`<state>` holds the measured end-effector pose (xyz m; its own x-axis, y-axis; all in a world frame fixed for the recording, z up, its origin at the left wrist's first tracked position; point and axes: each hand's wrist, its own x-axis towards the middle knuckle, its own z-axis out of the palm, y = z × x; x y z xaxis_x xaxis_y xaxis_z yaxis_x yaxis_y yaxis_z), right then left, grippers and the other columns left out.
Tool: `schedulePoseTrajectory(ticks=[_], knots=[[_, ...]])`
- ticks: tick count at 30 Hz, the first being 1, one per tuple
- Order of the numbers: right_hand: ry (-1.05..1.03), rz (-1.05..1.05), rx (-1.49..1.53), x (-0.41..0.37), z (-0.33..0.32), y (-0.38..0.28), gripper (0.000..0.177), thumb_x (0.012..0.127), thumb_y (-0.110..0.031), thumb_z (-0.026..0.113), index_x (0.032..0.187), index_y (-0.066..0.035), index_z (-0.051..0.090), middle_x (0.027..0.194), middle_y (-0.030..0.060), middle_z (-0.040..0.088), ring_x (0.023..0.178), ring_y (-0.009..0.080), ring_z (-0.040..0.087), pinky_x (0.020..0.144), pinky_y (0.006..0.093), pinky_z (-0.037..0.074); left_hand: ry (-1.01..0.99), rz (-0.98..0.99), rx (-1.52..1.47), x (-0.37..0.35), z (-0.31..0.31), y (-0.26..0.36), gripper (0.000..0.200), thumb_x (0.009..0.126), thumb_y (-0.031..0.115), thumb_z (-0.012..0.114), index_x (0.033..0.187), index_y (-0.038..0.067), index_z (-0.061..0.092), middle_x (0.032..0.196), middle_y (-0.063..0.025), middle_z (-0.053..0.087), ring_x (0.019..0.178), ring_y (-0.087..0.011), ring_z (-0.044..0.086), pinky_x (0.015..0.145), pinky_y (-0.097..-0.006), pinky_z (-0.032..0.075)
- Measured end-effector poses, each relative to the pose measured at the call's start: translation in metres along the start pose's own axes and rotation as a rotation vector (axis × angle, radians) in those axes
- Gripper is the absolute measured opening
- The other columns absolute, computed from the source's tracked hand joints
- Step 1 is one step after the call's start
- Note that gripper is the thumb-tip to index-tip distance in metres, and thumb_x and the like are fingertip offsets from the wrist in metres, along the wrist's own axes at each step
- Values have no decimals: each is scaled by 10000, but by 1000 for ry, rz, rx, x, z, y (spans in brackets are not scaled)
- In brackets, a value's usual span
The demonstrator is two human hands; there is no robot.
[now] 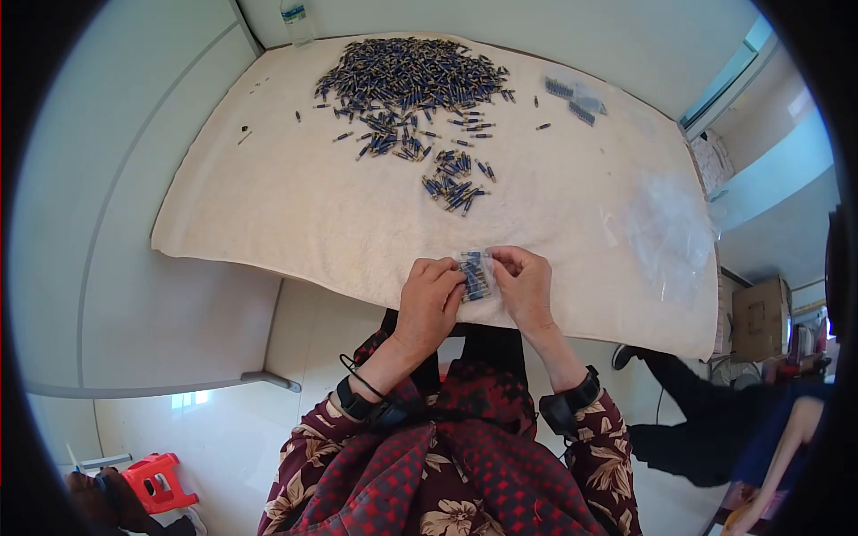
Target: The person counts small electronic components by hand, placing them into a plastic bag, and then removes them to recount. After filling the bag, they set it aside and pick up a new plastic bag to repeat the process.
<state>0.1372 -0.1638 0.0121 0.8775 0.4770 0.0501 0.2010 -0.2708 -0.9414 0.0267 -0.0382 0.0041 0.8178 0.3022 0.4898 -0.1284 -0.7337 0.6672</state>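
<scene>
A small clear plastic bag (pixel 475 277) with several dark blue and brass-coloured cylindrical pieces inside is held over the front edge of the cloth. My left hand (pixel 430 299) is closed on the bag's left side, its fingertips partly hidden. On the other side, my right hand (pixel 525 284) pinches the bag's upper right corner between thumb and fingers. Beyond the bag lies a small loose cluster of the same blue pieces (pixel 456 183). Farther back is a large heap of them (pixel 411 76).
A cream cloth (pixel 295 205) covers the table. Filled bags (pixel 576 103) lie at the back right, and clear empty bags (pixel 666 237) at the right. A plastic bottle (pixel 297 22) stands back left. A red stool (pixel 161 482) is on the floor; another person's arm (pixel 786 456) shows lower right.
</scene>
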Motion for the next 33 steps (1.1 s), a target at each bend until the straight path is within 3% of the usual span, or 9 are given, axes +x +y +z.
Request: schedulePoseTrajectory(ticks=[24,29,33], knots=[[-164,24,30,5,-10,-1,86,856,14,637,932,44,661,751,12,649,642,28,569,576,180,463,-10,-79,-80,23,4,-20,165,746,-22,651,898,28,609,860,-134,617,848,-335,588,721,-408,480],[-165,-23,-123,1,-12,-7,77,860,-6,645,910,44,675,706,-5,636,630,25,555,557,186,448,-14,-106,-100,20,3,-18,167,744,-22,652,896,30,605,852,-135,614,849,-335,587,722,-407,479],[-121,-40,-43,1,-8,2,80,856,-13,655,906,40,687,693,-12,634,615,22,537,551,188,440,-32,-83,-95,21,2,-20,191,736,-22,663,912,30,608,902,-135,609,843,-331,588,722,-402,480]])
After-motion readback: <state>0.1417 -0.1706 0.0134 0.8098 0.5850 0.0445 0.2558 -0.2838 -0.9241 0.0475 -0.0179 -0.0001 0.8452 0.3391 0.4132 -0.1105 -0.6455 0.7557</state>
